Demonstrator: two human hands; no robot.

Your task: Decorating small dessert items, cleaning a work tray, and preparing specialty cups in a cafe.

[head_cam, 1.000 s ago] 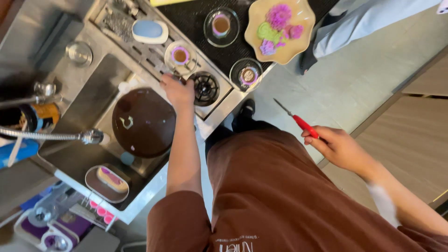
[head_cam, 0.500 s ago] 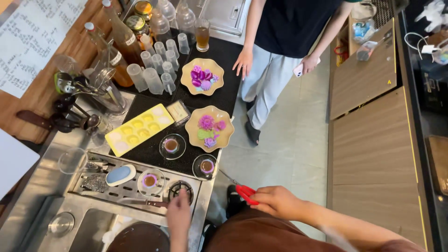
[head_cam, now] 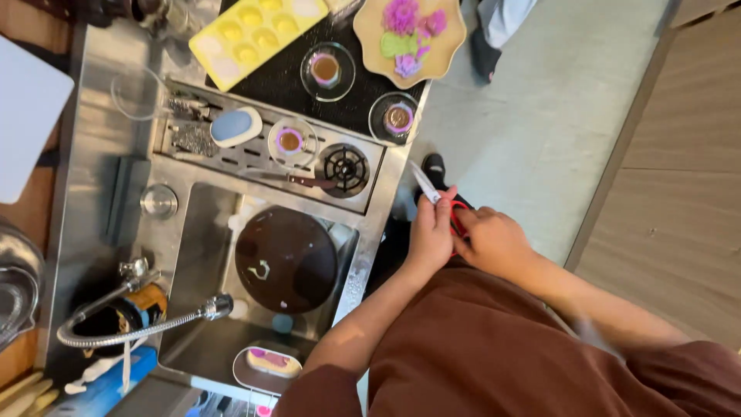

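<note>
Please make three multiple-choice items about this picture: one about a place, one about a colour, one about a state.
1. Where does the dark round plate lie?
A. in the sink
B. on the floor
C. on the yellow tray

2. What colour are the handles of the scissors?
A. green
B. red
C. white

3. How are the scissors held?
A. by both hands
B. by one hand
C. by no hand

Answers: 1 A, it sits in the steel sink. 2 B, red shows between the fingers. 3 A, the left hand and right hand meet on them.

plate (head_cam: 285,259) in sink (head_cam: 197,232), hands right of sink, scissors (head_cam: 436,197) between them
</note>
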